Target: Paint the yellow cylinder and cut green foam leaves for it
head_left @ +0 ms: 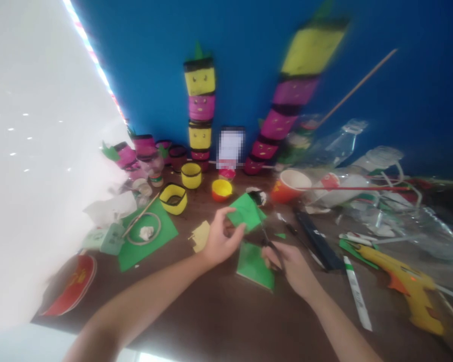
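The fingers of the left hand [222, 240] grip a green paper [243, 213] by its near left side, thumb at the lower edge and forefinger at the left one. The fingers of the right hand [292, 266] are closed around the dark handles of a pair of scissors [276, 252]; blur hides exactly how they sit in the loops. The blades point up and away, reaching the right side of the held paper, though whether they are parted cannot be told.

Beneath the hands, a green pad [254, 274] lies flat on the dark counter [211, 311], with a small green scrap [280, 236] just right of the blades. A torn pale yellow piece [201, 236] lies beside the left hand. Beyond the held paper stand a small yellow and red cup [222, 191] and a larger red and white cup [287, 186].

To the left, two yellow rings [173, 199] edged in black stand near a green sheet [162, 241], on which a clear hoop [159, 229] lies. A red fan [70, 289] rests at the counter's left edge.

To the right are a long black case [319, 244], a white marker [357, 294], a yellow glue gun [407, 281] and a jumble of clear plastic bottles [347, 143]. Two yellow and pink towers [201, 108] rise against the blue wall [147, 60], the right one blurred.
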Demonstrator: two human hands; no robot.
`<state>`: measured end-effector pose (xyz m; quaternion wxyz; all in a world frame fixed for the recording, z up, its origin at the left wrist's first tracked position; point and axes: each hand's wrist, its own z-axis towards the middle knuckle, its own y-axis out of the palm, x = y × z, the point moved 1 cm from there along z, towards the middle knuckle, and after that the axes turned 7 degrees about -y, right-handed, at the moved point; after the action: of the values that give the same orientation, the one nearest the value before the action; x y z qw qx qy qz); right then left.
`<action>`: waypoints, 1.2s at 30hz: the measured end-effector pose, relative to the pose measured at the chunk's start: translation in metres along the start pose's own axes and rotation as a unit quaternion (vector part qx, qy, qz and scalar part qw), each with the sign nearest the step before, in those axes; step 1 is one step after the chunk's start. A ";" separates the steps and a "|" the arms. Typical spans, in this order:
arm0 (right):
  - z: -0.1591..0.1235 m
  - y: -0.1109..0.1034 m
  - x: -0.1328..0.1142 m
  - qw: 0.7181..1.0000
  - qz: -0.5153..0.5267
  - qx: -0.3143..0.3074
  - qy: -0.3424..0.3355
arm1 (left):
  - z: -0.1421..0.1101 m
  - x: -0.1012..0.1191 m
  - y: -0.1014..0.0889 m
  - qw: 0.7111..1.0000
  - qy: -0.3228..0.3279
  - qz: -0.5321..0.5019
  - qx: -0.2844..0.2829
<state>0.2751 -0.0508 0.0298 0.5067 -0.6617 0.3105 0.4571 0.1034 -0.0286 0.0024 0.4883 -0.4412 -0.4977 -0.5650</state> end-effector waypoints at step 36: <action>-0.001 0.000 -0.001 1.000 0.000 0.008 0.017 | 0.001 -0.007 -0.001 1.000 -0.010 -0.009 -0.001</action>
<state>0.2750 -0.0516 0.0304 0.5066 -0.6650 0.3228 0.4438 0.1037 -0.0267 -0.0047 0.4778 -0.4425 -0.5057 -0.5658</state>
